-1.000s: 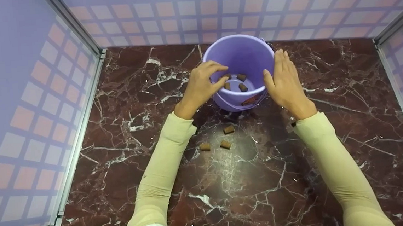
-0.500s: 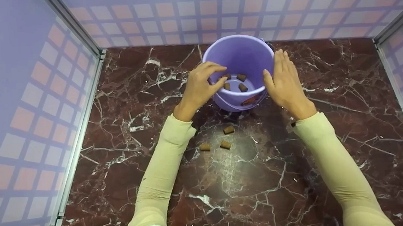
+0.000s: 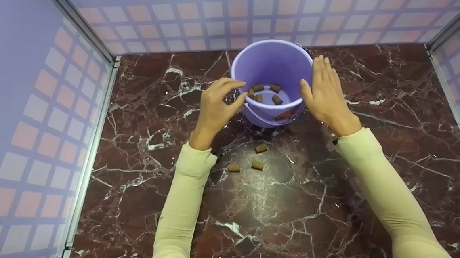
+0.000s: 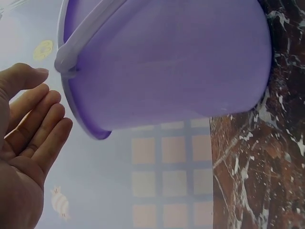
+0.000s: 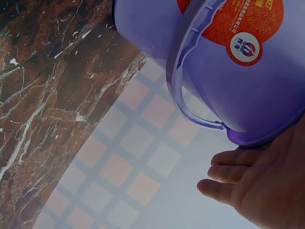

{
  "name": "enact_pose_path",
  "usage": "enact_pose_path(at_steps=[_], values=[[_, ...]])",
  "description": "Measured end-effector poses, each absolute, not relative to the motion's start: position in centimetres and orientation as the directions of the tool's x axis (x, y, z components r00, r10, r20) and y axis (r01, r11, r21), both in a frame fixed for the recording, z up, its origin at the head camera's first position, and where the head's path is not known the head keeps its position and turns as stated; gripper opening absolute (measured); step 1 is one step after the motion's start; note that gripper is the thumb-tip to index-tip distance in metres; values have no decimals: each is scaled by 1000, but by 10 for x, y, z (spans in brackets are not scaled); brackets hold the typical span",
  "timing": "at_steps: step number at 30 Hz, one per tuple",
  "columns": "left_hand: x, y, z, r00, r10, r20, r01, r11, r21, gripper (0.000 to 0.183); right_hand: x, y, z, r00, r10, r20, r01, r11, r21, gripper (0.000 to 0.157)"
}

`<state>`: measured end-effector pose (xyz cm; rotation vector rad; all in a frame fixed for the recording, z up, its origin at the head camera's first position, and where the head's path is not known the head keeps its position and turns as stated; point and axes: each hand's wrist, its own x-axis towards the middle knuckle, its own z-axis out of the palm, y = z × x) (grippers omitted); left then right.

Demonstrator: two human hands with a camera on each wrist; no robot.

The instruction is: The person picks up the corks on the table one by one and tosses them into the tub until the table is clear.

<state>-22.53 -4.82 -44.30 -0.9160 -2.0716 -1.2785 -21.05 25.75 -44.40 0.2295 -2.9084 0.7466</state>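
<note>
A purple bucket [image 3: 271, 53] stands upright toward the back, with several short brown cork-like cylinders [image 3: 276, 100] on its floor. At its left rim is my left hand [image 3: 217, 107], thumb and fingers curved apart with nothing between them. The left wrist view shows that hand [image 4: 31, 138] just outside the rim. My right hand [image 3: 327, 96] lies flat against the bucket's right side, its fingers straight. Three more brown cylinders, among them the front-right one [image 3: 257, 165], lie on the marbled table in front of the bucket.
The dark red marbled table [image 3: 301, 221] is bounded by a lilac checkered back panel [image 3: 214, 14] and side panels. The bucket's handle [image 5: 176, 90] hangs down its near side, below a red label [image 5: 252, 21].
My left hand has drawn back leftward and toward me from over the bucket, exposing another brown cylinder inside near the left wall. The right hand has stayed in place.
</note>
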Motion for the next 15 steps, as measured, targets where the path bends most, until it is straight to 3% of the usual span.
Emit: enact_pose_path(at_steps=[15], values=[[-203,-74,-464,-665,198,720,736,339,586,21,-209,258,-443,-983,-116,141,-168,879,-447,78]])
